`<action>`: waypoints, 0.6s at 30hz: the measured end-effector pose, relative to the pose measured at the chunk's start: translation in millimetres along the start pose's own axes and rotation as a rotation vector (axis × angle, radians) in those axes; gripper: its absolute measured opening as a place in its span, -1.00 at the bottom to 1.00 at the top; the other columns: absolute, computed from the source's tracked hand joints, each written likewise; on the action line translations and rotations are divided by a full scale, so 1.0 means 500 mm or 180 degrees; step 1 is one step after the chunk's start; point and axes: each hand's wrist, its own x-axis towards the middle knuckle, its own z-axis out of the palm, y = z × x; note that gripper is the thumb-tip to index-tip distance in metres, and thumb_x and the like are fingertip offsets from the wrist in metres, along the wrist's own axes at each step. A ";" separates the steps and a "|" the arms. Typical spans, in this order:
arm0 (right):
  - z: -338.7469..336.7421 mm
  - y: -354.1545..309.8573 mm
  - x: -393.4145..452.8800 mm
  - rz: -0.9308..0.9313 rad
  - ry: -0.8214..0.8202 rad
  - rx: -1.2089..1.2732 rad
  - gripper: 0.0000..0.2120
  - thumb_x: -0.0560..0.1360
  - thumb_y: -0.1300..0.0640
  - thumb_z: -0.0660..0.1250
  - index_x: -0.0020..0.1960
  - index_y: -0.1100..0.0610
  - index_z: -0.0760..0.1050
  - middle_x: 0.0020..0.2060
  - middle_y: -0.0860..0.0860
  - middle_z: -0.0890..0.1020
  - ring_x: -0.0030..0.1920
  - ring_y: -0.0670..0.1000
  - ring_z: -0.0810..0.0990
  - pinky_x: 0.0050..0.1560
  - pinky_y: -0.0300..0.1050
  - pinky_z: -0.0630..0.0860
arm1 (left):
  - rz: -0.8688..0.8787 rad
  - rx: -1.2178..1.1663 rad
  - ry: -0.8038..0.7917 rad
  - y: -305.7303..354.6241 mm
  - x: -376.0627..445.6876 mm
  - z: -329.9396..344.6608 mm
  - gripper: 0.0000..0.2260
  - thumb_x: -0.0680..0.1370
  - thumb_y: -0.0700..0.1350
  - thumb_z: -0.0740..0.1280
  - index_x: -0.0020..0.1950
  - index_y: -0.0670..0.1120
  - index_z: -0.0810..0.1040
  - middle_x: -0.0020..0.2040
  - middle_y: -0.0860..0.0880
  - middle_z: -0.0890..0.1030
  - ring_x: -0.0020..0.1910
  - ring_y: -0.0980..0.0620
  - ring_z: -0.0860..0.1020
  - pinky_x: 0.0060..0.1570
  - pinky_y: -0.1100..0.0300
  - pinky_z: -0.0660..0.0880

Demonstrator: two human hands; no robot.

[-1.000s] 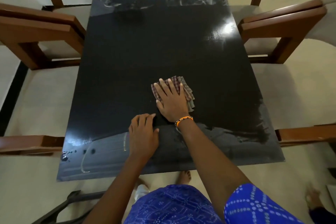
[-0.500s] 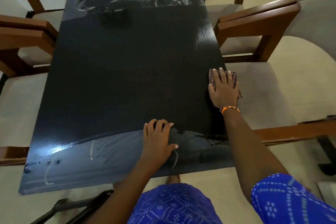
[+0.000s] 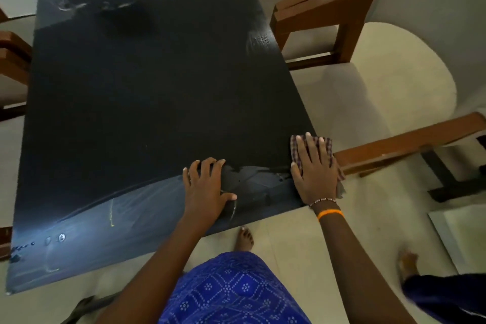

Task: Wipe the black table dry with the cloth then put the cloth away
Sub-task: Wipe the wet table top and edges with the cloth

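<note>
The black table [image 3: 147,102] fills the middle of the view. Its wide middle band looks matt and dry, while wet streaks show at the far end and along the near edge. My right hand [image 3: 315,171] lies flat on the checked cloth [image 3: 327,143] at the table's near right edge, and part of the cloth hangs past that edge. Bracing me, my left hand [image 3: 206,187] rests palm down on the wet near strip with its fingers spread and nothing in it.
Wooden chairs with pale cushions stand along both sides: one at the right [image 3: 326,16], a chair arm [image 3: 410,142] right beside the cloth, another at the left [image 3: 13,60]. My bare foot [image 3: 244,239] is under the near edge. Another person's foot [image 3: 407,263] stands at the lower right.
My right hand has slid the cloth from the table's middle to the right edge, then back toward me along that edge. My left hand stays pressed on the near strip.
</note>
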 end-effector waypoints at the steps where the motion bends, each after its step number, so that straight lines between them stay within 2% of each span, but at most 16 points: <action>1: 0.002 -0.003 -0.016 0.0067 0.0016 -0.0036 -0.40 0.46 -0.10 -0.05 0.48 0.02 0.15 0.47 0.09 0.27 0.46 0.19 0.24 0.28 0.24 0.34 | 0.0022 0.0010 0.0005 -0.001 -0.001 0.002 -0.28 0.42 0.17 0.36 0.48 0.03 0.13 0.46 -0.03 0.18 0.48 -0.15 0.05 0.46 -0.15 -0.04; 5: 0.011 -0.036 -0.022 0.0264 -0.0040 -0.0065 -0.37 0.45 -0.11 -0.09 0.50 0.03 0.12 0.48 0.10 0.23 0.48 0.21 0.18 0.35 0.35 0.16 | 0.0127 -0.0166 -0.0010 -0.006 -0.009 0.009 -0.30 0.44 0.13 0.35 0.49 0.01 0.12 0.49 -0.04 0.13 0.50 -0.15 -0.02 0.46 -0.13 -0.11; 9: 0.021 -0.109 -0.004 0.0103 -0.0170 -0.0078 -0.37 0.46 -0.10 -0.07 0.50 0.04 0.08 0.50 0.11 0.18 0.49 0.22 0.13 0.38 0.37 0.08 | 0.0204 -0.0361 0.0028 -0.037 -0.019 0.003 -0.32 0.47 0.06 0.35 0.49 -0.01 0.12 0.51 -0.05 0.11 0.52 -0.14 -0.11 0.45 -0.10 -0.19; 12: 0.034 -0.191 -0.001 -0.0066 -0.0229 0.0011 -0.37 0.47 -0.08 -0.01 0.51 0.03 0.04 0.51 0.10 0.13 0.50 0.21 0.08 0.39 0.36 0.03 | 0.0036 -0.0486 0.0152 -0.080 -0.036 -0.011 -0.35 0.49 0.02 0.34 0.49 -0.02 0.12 0.51 -0.05 0.12 0.52 -0.12 -0.12 0.46 -0.07 -0.18; 15: 0.044 -0.288 -0.004 -0.0305 -0.0274 0.0036 -0.37 0.45 -0.09 -0.05 0.50 0.03 0.08 0.50 0.09 0.19 0.49 0.22 0.13 0.37 0.37 0.07 | -0.0182 -0.0554 0.0227 -0.131 -0.063 -0.015 -0.41 0.53 -0.03 0.29 0.49 -0.03 0.12 0.51 -0.05 0.12 0.53 -0.12 -0.12 0.47 -0.05 -0.18; 18: 0.060 -0.386 -0.005 -0.0540 -0.0308 0.0076 -0.39 0.49 -0.06 0.04 0.51 0.02 0.05 0.51 0.07 0.14 0.50 0.20 0.08 0.39 0.38 0.02 | -0.0436 -0.0621 0.0310 -0.196 -0.098 -0.012 -0.44 0.54 -0.07 0.28 0.49 -0.05 0.14 0.51 -0.07 0.14 0.53 -0.13 -0.11 0.47 -0.06 -0.16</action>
